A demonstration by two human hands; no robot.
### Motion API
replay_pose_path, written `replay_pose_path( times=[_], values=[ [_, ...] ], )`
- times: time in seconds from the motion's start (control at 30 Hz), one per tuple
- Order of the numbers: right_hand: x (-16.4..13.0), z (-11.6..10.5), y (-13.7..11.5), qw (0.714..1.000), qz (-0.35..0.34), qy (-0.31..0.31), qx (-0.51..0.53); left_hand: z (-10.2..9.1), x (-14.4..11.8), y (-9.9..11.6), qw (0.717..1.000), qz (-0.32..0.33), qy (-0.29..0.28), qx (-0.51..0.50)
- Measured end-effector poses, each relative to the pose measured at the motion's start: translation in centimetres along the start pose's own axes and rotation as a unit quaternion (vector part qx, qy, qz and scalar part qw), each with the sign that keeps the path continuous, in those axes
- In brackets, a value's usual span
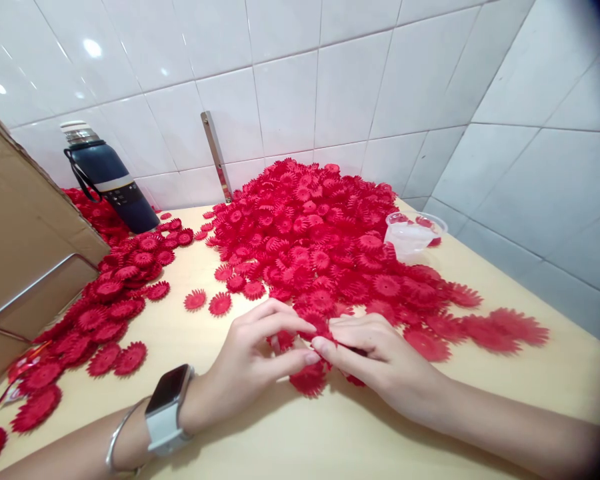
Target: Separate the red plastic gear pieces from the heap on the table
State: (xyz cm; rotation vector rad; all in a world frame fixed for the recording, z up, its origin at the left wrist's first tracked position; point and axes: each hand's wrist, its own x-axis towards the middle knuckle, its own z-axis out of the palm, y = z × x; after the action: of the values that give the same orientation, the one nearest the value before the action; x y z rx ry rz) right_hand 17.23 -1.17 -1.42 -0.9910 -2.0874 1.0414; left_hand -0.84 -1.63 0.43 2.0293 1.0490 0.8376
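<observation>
both hands met at the near edge of a heap point(305, 227) of red paper-like flowers, low over the table point(170, 333). the left hand point(267, 340) was pinched, thumb and forefinger closing on a small red flower point(324, 325); the right hand point(380, 353) gripped the same flower from the other side, its thumb tip close to the left one. the flower sat between the fingertips, partly hidden by them, so whether it was one layer or several could not be told. holding it by thumbs and fingertips probably kept the thin, fringed petals from being crushed and left both sides within reach. another flower point(307, 381) lay just below the fingers.

the heap rose toward the tiled wall point(285, 93), which likely helped stop flowers sliding off the back, and its near side came right up to the hands, handy for reaching. a second band of flowers point(107, 313) ran along the cardboard box point(25, 220) on the left, which seemed to act as a side barrier. a clear plastic bowl point(409, 241) stood against the heap's right side, in reach of the right hand. the dark bottle point(113, 177) was at the back by the wall, presumably out of the hands' way.
</observation>
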Motion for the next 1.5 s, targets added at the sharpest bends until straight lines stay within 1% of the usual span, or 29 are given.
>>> replay_pose_path(
  times=[0.13,0.23,0.37,0.43,0.6,0.77,0.87,1.03,1.2,1.3,1.37,1.4,1.47,1.5],
  values=[
    [0.1,0.1,0.0,0.999,-0.002,-0.031,0.041,0.0,0.0,0.1,0.999,0.013,-0.029,-0.008],
    [0.1,0.1,-0.3,0.997,-0.017,-0.043,0.064,-0.1,0.0,0.2,0.999,0.032,-0.028,-0.003],
    [-0.1,0.0,-0.8,0.998,-0.035,-0.039,0.026,-0.1,0.0,0.2,0.998,0.052,-0.02,0.012],
    [-0.1,-0.1,-0.9,0.998,-0.047,-0.046,0.018,-0.1,0.0,0.2,0.998,0.059,-0.027,0.011],
    [0.0,0.0,-0.5,0.996,-0.074,-0.054,0.017,-0.1,0.1,0.4,0.997,0.052,-0.055,0.003],
    [0.1,0.1,-0.5,0.995,-0.077,-0.055,0.036,-0.1,0.1,0.6,0.996,0.053,-0.076,-0.015],
    [0.1,0.0,-0.6,0.996,-0.062,-0.06,0.038,-0.1,0.0,0.6,0.996,0.043,-0.071,-0.016],
    [0.1,0.0,-1.1,0.996,-0.054,-0.066,-0.016,-0.1,-0.1,0.5,0.998,0.016,-0.056,-0.001],
    [0.1,-0.1,-1.3,0.997,-0.059,-0.032,-0.025,0.0,-0.1,0.7,1.0,-0.009,-0.025,0.005],
    [0.0,0.0,-0.8,0.999,-0.028,-0.008,-0.016,-0.1,0.1,0.4,0.999,-0.028,0.014,0.016],
    [-0.2,0.0,-0.5,1.0,0.001,0.022,0.004,-0.4,0.4,-0.1,0.996,-0.059,0.071,0.001],
    [-0.3,0.0,-0.5,0.999,0.021,0.043,0.021,-0.5,0.6,-0.5,0.99,-0.082,0.11,-0.016],
    [-0.4,-0.1,-0.6,0.991,0.07,0.09,0.063,-0.8,1.0,-1.2,0.973,-0.135,0.181,-0.053],
    [-0.4,-0.1,-0.7,0.986,0.091,0.105,0.088,-0.9,1.2,-1.6,0.965,-0.153,0.203,-0.068]
  ],
)
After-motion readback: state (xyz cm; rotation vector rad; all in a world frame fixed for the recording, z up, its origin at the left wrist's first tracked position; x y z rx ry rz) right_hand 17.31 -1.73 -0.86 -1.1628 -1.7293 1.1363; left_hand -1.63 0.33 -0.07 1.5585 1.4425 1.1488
